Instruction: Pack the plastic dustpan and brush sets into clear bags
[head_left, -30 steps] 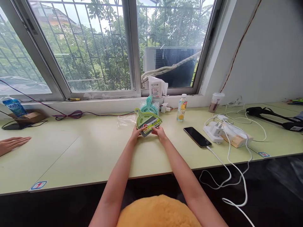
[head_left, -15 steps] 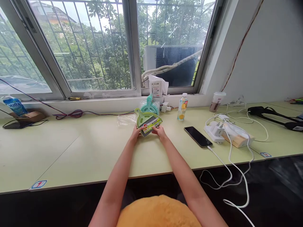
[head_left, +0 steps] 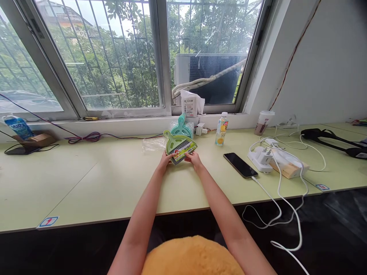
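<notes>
Between my hands is a small green dustpan and brush set (head_left: 173, 141), tilted, its handle pointing away to the upper left. A yellow-green printed label (head_left: 185, 149) runs across its grey bristles. My left hand (head_left: 165, 160) is closed on the lower left edge, thumb on top. My right hand (head_left: 195, 159) grips the lower right edge, also with the thumb over the front. The fingers beneath are hidden. Right behind it, teal dustpan sets (head_left: 182, 130) rest near the wall, partly covered by the green one. Clear plastic wrap (head_left: 154, 144) lies just to the left.
To the right on the table (head_left: 114, 183) stand a juice bottle (head_left: 221, 130), a phone (head_left: 240, 165) on a white cable, a power strip (head_left: 260, 159) and a tissue pack (head_left: 288, 168). A lidded cup (head_left: 263, 123) is by the wall. Bundled wire (head_left: 83, 138) lies at the back left.
The view has shifted very slightly. Both hands keep the same hold on the green dustpan and brush set, which has barely moved.
</notes>
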### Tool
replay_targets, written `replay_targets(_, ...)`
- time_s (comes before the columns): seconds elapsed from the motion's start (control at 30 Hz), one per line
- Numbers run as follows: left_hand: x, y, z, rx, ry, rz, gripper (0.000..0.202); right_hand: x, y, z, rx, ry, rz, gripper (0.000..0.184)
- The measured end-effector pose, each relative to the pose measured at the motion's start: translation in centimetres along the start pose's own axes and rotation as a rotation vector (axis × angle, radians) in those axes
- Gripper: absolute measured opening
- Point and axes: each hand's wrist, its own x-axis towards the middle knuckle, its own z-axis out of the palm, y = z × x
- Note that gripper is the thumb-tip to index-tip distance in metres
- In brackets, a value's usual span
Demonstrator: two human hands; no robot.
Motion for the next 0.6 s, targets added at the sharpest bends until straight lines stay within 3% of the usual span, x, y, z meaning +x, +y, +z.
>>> replay_targets(0.5,-0.4,0.1,0.5,0.043,0.018,-0.035,0.048,0.1,0.1,0.0,0.023,0.006,0.018,0.021)
replay_targets(0.6,-0.7,1.2,1.0,0.181,0.107,0.039,0.045,0.2,0.3,0.0,0.037,0.012,0.011,0.021)
